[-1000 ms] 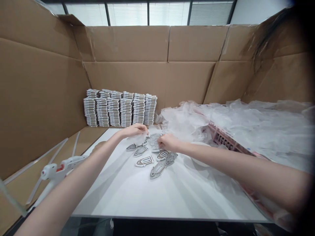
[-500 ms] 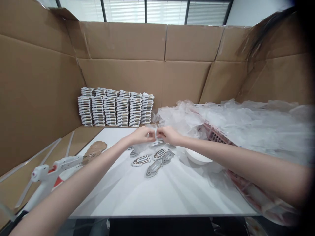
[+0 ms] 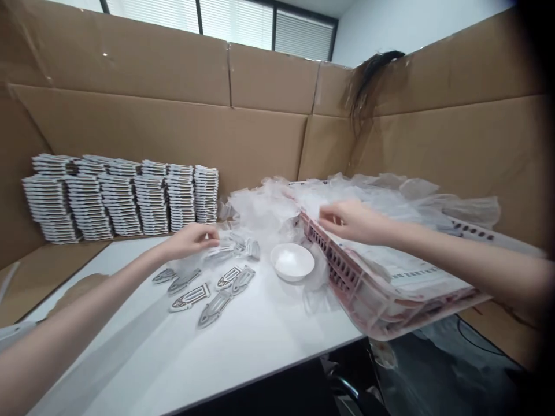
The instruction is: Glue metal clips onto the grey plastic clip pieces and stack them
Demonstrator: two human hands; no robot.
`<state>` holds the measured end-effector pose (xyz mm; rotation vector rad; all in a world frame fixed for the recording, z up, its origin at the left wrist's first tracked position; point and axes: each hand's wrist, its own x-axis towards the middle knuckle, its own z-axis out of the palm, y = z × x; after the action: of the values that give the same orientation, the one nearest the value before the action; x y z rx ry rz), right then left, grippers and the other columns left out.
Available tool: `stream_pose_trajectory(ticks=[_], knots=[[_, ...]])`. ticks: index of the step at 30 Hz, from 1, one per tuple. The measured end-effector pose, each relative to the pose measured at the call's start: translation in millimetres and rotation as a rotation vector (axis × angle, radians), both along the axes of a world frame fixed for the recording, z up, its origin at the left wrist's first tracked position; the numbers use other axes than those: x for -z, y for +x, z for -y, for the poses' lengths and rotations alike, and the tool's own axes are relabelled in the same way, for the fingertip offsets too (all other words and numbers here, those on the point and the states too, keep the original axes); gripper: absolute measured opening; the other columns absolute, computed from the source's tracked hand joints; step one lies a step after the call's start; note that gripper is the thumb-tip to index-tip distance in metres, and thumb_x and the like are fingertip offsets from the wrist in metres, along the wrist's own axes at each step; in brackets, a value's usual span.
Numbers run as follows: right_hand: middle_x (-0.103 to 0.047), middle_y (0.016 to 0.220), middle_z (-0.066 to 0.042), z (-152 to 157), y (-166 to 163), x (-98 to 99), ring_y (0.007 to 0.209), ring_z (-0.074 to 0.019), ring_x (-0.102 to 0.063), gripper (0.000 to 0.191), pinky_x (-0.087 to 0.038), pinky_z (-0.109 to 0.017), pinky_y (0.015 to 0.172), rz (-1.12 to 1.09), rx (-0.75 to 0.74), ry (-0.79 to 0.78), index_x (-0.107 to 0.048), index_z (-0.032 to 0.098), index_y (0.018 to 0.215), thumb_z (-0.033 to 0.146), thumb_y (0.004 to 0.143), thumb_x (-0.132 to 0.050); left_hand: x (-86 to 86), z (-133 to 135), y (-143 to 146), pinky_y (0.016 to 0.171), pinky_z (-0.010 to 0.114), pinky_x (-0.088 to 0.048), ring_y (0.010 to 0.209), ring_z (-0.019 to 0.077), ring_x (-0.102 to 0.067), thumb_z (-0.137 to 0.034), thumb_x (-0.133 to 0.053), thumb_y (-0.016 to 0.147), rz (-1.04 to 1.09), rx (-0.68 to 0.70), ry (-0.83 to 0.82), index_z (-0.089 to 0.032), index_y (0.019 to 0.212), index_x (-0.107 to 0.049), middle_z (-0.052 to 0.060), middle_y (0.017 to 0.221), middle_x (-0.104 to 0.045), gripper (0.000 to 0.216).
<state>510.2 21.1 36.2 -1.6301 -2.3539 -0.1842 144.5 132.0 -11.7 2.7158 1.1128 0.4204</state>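
My left hand (image 3: 193,238) rests over a small clear plastic bag of flat shield-shaped pieces (image 3: 225,252) on the white table (image 3: 269,323), its fingers curled on the bag's edge. Several more of these grey and brown pieces (image 3: 203,292) lie loose just in front of it. My right hand (image 3: 349,221) hovers over the pink crate (image 3: 347,271) on the right, fingers pinched at the crumpled clear plastic (image 3: 390,202) heaped on it; what it holds is not clear.
A small white bowl (image 3: 292,261) sits between the pieces and the crate. Stacks of finished pieces (image 3: 121,199) line the back left. Cardboard walls (image 3: 173,127) enclose the table. A white glue gun tip (image 3: 15,334) shows at the far left.
The view has swung right. My hands, which met over the small bag, have parted: the right hand moved right to the crate's plastic, the left stayed by the bag.
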Motion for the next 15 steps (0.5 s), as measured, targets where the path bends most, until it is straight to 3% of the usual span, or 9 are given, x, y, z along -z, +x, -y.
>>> stream_pose_trajectory(ticks=[4, 9, 15], knots=[[-0.065, 0.078, -0.005, 28.2, 50.1, 17.6, 0.066, -0.0161, -0.056, 0.022, -0.037, -0.026, 0.058, -0.073, 0.081, -0.35, -0.055, 0.019, 0.086, 0.039, 0.086, -0.047, 2.7, -1.6, -3.3, 0.056, 0.024, -0.031, 0.059, 0.0142, -0.048, -0.047, -0.051, 0.085, -0.006, -0.055, -0.035, -0.017, 0.074, -0.063, 0.0, 0.066, -0.058, 0.034], [-0.066, 0.095, -0.009, 36.5, 68.4, 29.6, 0.08, -0.0211, -0.06, 0.043, -0.044, -0.03, 0.066, -0.264, 0.224, -0.537, -0.055, 0.019, 0.099, 0.058, 0.085, -0.043, 7.6, -0.4, -2.8, 0.059, 0.024, -0.031, 0.063, 0.0152, -0.049, -0.047, -0.05, 0.087, -0.066, -0.114, -0.036, -0.017, 0.08, -0.064, 0.001, 0.072, -0.061, 0.035], [-0.063, 0.103, -0.007, 46.2, 88.0, 19.7, 0.09, -0.0234, -0.06, 0.056, -0.049, -0.032, 0.072, -0.324, -0.004, -0.785, -0.048, 0.024, 0.126, 0.05, 0.077, -0.054, 7.7, -7.0, -12.0, 0.056, 0.022, -0.027, 0.058, 0.0141, -0.044, -0.051, -0.049, 0.086, -0.079, -0.211, -0.026, -0.018, 0.082, -0.064, -0.001, 0.065, -0.057, 0.037]])
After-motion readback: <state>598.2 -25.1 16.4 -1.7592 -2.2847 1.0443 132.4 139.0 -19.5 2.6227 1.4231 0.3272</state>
